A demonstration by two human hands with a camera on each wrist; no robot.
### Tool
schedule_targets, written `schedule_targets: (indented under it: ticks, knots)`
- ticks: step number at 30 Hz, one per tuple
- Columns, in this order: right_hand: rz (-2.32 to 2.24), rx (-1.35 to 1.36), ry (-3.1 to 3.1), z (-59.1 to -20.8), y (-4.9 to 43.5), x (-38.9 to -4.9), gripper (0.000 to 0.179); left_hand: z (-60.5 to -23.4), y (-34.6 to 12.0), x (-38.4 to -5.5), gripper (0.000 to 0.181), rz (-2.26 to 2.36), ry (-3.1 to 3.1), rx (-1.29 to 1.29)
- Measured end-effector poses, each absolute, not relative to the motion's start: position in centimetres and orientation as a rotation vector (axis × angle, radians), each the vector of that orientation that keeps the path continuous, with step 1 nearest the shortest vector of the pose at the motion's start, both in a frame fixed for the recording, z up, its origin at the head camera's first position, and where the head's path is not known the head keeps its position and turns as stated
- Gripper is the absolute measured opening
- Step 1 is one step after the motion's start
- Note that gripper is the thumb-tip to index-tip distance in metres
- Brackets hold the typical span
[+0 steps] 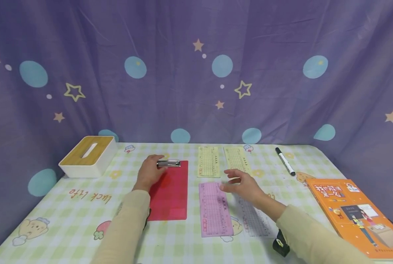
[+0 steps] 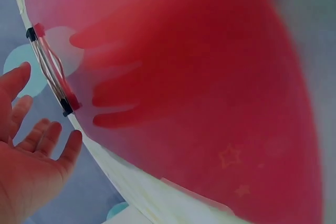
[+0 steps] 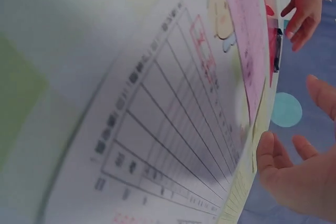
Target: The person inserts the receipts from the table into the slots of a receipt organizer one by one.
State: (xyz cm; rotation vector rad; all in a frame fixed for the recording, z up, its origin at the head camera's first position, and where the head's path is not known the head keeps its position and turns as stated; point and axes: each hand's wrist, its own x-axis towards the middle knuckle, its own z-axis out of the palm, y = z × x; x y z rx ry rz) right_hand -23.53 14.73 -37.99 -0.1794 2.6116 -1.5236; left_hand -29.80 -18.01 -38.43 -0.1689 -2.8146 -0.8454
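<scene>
Left hand [image 1: 149, 173] at the clip end of the red clipboard [image 1: 174, 194], fingers loosely spread and thumb well apart, nothing gripped; contact with the metal clip [image 1: 168, 163] impossible to tell. Clipboard flat on the checked worktop [image 1: 163, 242], left of the pink printed slip [image 1: 215, 216]. Right hand [image 1: 243, 185] raised just above the pink slip's upper right corner, fingers gently bent, a wide gap to the thumb, likewise holding nothing.

White printed slip [image 1: 257, 222] partly covered by the right hand and forearm; lower end of the right yellow slip [image 1: 236, 157] behind the fingers. Clipboard's left edge largely hidden by the left hand and sleeve [image 1: 130, 216]. Both sleeves cut off at the head view's lower border. Dark finger shapes across the red surface in the left wrist view (a reflection, by the look of it). Small print on the slips too fine or blurred to read.
</scene>
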Motion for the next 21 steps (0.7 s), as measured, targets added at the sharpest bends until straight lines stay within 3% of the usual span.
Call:
schedule_targets:
  ticks: [7, 21]
  knots:
    - [-1.339, -0.190, 2.701, -38.5, 13.7, -23.4, 0.065, -40.0, -18.2, -31.5, 0.049, -0.800, -2.852, -0.191]
    - [-1.080, -0.200, 2.782, -39.4, 12.6, -24.0, 0.075, -38.6, -16.7, -30.9, 0.049, -0.720, -2.996, 0.022]
